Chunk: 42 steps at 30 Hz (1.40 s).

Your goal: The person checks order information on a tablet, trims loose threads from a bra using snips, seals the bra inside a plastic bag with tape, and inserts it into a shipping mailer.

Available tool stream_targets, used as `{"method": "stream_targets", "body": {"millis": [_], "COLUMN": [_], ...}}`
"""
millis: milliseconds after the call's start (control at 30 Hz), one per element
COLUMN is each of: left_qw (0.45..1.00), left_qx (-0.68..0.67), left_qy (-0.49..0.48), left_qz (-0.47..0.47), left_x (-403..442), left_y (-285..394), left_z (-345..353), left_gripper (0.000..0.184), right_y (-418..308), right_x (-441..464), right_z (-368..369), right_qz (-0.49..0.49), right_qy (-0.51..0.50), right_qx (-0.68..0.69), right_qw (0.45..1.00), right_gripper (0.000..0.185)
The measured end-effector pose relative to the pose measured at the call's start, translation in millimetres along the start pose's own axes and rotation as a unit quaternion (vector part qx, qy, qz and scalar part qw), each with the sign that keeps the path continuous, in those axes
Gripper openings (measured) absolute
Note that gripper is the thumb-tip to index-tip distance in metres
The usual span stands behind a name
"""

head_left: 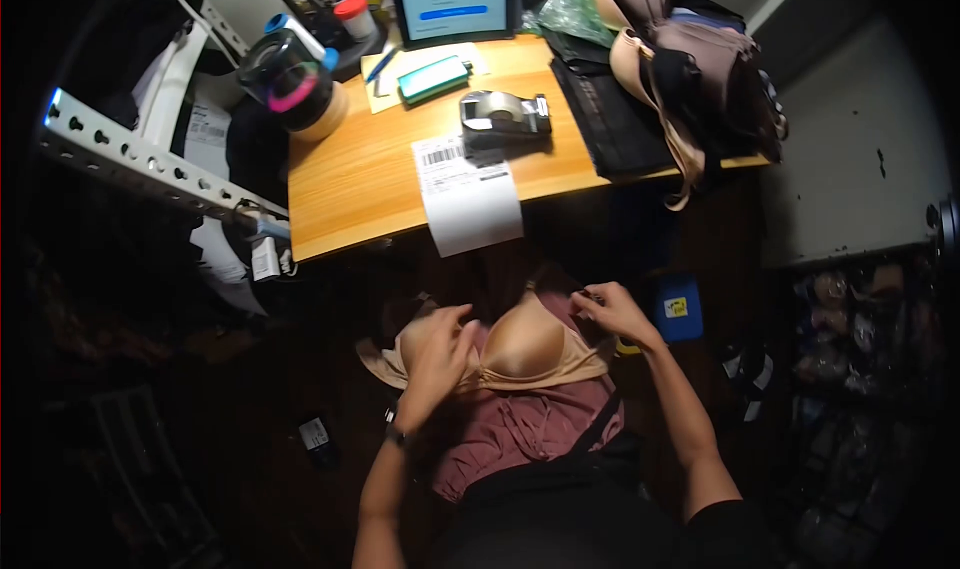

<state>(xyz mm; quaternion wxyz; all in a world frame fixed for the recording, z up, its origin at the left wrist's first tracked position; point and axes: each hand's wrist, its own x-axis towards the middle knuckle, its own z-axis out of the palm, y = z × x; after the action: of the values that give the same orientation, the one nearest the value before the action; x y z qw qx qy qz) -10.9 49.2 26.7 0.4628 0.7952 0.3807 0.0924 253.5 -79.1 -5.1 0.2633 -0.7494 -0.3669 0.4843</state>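
A beige bra (pixel 525 344) lies cups up over a dusty-pink cloth (pixel 510 429) on my lap, below the desk's front edge. My left hand (pixel 440 354) is over the left cup, its fingers bent and apart, touching or just above the fabric. At the upper right of the bra, my right hand (pixel 612 311) has its fingertips pinched together by the strap; what lies between them is too small to make out. A dark band is on my left wrist.
On the wooden desk (pixel 350 189) are a tape dispenser (pixel 505 116), a printed label sheet (pixel 468 199) overhanging the edge, a green box (pixel 434 80), a screen (pixel 455 4) and piled bras (pixel 700 59). A white metal rack (pixel 150 159) stands left; a blue object (pixel 680 307) lies right.
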Motion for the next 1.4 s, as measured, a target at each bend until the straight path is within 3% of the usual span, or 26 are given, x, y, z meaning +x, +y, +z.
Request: {"method": "stream_targets", "body": {"millis": [33,67,133,167,200,233,267,300,367,400,433,533,567,600,633,667,700,767,833,933,1133,1167,1200,1233,1333,1400], "left_qw": [0.999,0.999,0.998,0.981,0.94,0.905,0.876,0.832,0.724,0.66,0.616,0.627,0.709,0.849,0.94,0.957,0.952,0.943,0.914,0.873,0.838,0.837,0.836,0.832,0.84,0.837], "left_qx": [-0.012,0.027,-0.004,-0.144,-0.279,-0.374,-0.439,-0.502,-0.626,-0.683,-0.72,-0.718,-0.655,-0.477,-0.271,-0.044,-0.093,-0.262,-0.384,-0.476,-0.539,-0.541,-0.544,-0.549,-0.537,-0.542], "left_qy": [0.017,-0.033,-0.049,-0.095,-0.139,-0.117,-0.095,-0.094,-0.109,-0.128,-0.154,-0.138,-0.045,0.033,0.166,0.286,0.287,0.203,0.126,0.102,-0.005,0.011,0.027,0.047,0.052,0.048], "left_qz": [0.025,-0.012,-0.043,-0.092,-0.139,-0.163,-0.178,-0.214,-0.269,-0.286,-0.278,-0.27,-0.255,-0.226,-0.125,-0.014,0.042,0.001,-0.029,-0.001,-0.089,-0.079,-0.071,-0.061,-0.059,-0.055], "left_x": [13,23,37,40,43,41,41,40,39,40,40,46,47,52,49,45,40,20,0,-10,-15,-17,-19,-21,-23,-25], "left_y": [-38,-31,-44,-40,-37,-28,-20,-12,-11,-15,-18,-20,-9,-14,-17,-4,15,40,64,77,84,86,89,94,99,105], "left_z": [43,53,80,83,86,86,77,68,59,59,59,81,86,98,113,113,100,87,67,58,23,19,16,13,6,2], "left_gripper": [0.045,0.052,0.048,0.044,0.042,0.037,0.031,0.029,0.027,0.028,0.03,0.03,0.027,0.025,0.025,0.024,0.023,0.017,0.018,0.022,0.029,0.029,0.028,0.027,0.027,0.025], "right_y": [15,28,9,0,-5,-7,-11,13,-8,-34,-39,-52,-59,-65,-60,-72,-77,-94,-81,-97,-99,-96,-95,-109,-124,-122], "right_x": [3,7,-1,-8,-11,-12,-24,-18,-40,-50,-56,-61,-69,-80,-73,-70,-65,-61,-50,-43,-38,-36,-35,-51,-75,-83], "right_z": [8,16,16,11,8,2,-17,-21,-52,-63,-74,-79,-79,-76,-66,-43,-34,-14,0,18,17,14,11,4,-4,-5], "right_qz": [-0.044,-0.092,-0.079,-0.046,-0.013,-0.069,-0.012,-0.131,-0.212,-0.33,-0.367,-0.407,-0.257,-0.097,-0.091,-0.125,-0.098,-0.044,-0.073,-0.092,-0.093,-0.233,-0.35,-0.251,-0.25,-0.325], "right_qy": [-0.015,-0.029,-0.039,-0.068,-0.097,-0.162,-0.259,-0.354,-0.5,-0.501,-0.503,-0.442,-0.404,-0.352,-0.28,-0.17,-0.122,-0.033,-0.044,-0.007,-0.034,0.088,0.199,0.205,0.208,0.194], "right_qx": [0.045,0.088,0.088,0.093,0.097,0.089,0.066,0.072,0.112,0.109,0.058,0.122,0.166,0.206,0.111,0.237,0.256,0.353,0.432,0.45,0.426,0.191,-0.063,-0.075,-0.045,-0.084], "right_qw": [0.998,0.991,0.992,0.992,0.99,0.98,0.963,0.923,0.832,0.792,0.78,0.79,0.862,0.908,0.949,0.948,0.954,0.934,0.898,0.888,0.899,0.949,0.913,0.943,0.945,0.922], "right_gripper": [0.03,0.031,0.033,0.033,0.034,0.035,0.035,0.029,0.027,0.021,0.026,0.031,0.029,0.027,0.021,0.022,0.021,0.016,0.017,0.021,0.025,0.026,0.027,0.03,0.037,0.04]}}
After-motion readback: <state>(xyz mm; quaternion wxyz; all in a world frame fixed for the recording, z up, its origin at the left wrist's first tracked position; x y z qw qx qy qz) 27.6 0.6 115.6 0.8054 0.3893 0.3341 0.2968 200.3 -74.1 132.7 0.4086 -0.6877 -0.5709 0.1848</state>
